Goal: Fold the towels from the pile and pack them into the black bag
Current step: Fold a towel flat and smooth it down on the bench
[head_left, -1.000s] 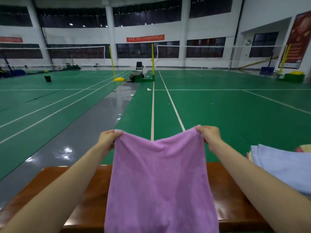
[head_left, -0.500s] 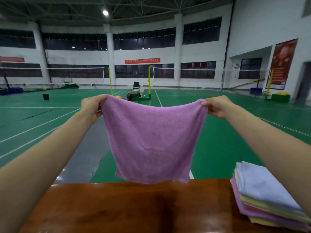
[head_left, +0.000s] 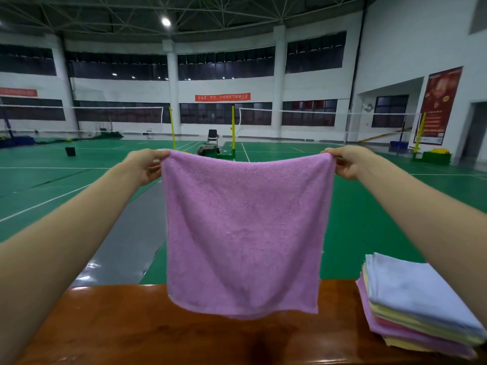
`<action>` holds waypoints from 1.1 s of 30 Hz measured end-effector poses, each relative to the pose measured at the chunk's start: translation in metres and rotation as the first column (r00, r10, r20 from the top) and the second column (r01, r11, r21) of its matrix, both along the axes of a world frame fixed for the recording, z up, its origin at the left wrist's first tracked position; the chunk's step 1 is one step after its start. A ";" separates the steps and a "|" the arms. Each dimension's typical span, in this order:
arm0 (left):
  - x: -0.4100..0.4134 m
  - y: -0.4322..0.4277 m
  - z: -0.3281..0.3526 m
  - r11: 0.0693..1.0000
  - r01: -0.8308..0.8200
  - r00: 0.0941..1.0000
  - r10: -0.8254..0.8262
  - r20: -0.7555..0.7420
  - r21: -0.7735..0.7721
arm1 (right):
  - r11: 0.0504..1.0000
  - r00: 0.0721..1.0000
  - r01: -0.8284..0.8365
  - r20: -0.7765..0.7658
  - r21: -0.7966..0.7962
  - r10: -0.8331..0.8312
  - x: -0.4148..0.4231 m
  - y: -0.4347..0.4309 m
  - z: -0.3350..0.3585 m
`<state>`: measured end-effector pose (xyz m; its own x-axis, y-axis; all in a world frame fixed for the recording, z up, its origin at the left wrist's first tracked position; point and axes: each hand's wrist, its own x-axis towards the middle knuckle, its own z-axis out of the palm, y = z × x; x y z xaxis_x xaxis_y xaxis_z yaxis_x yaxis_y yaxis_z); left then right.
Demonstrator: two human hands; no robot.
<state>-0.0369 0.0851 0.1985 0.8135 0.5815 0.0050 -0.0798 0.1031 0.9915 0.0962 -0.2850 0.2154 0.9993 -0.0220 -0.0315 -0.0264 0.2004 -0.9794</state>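
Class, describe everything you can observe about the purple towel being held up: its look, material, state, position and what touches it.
The purple towel is a roughly square, lilac-pink cloth with a fluffy terry-like surface and thin hemmed edges. It hangs unfolded and spread flat in the air, its top edge sagging slightly. The left hand pinches its top left corner and the right hand pinches the top right one. Its bottom edge hangs in front of the brown wooden table; whether it touches the table cannot be told. Nothing else touches it.

I see bare tabletop point(head_left: 126, 325) open at near left and centre; the hanging purple towel point(head_left: 245, 233) blocks the middle, and the towel stack point(head_left: 416, 301) crowds near right.
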 end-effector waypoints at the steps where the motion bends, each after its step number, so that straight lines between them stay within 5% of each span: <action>1: -0.001 -0.003 0.001 1.000 0.009 1.000 -0.009 -0.019 0.009 | 1.000 0.999 0.029 -0.017 -0.009 -0.029 0.001 0.001 0.000; 4: 0.001 -0.007 0.002 0.999 0.041 0.999 -0.040 -0.025 0.036 | 0.987 0.991 0.123 0.063 -0.101 -0.117 0.004 0.002 -0.002; 6: 0.005 -0.005 0.002 0.999 0.033 0.999 -0.033 0.031 0.014 | 0.937 0.973 0.178 0.198 -0.299 -0.121 0.003 0.003 -0.005; 9: 0.012 -0.006 0.000 0.999 -0.031 0.993 0.029 0.117 0.021 | 0.583 0.912 0.317 0.409 -0.748 0.028 -0.004 0.007 -0.009; 11: 0.016 -0.012 -0.001 0.996 -0.057 0.986 0.046 0.158 0.064 | 0.379 0.872 0.394 0.471 -0.837 0.134 -0.001 0.012 -0.011; 13: 0.022 -0.015 -0.001 0.993 -0.065 0.979 0.044 0.199 0.097 | 0.285 0.848 0.457 0.509 -0.843 0.147 0.007 0.016 -0.011; 21: 0.041 -0.013 -0.012 0.978 -0.197 0.943 0.171 0.284 0.064 | 0.380 0.760 0.611 0.649 -0.694 -0.037 0.014 0.014 -0.030; 25: 0.037 -0.010 -0.034 0.944 -0.210 0.966 0.159 0.206 0.255 | 0.360 0.848 0.492 0.530 -0.793 0.007 0.009 0.006 -0.047; 28: 0.031 -0.013 -0.044 0.900 -0.204 0.977 0.160 0.143 0.386 | 0.429 0.894 0.397 0.448 -0.811 0.020 0.006 -0.005 -0.051; 33: 0.025 -0.015 -0.041 0.962 -0.067 0.991 0.033 0.130 0.266 | 0.527 0.924 0.281 0.374 -0.802 0.075 0.001 -0.015 -0.038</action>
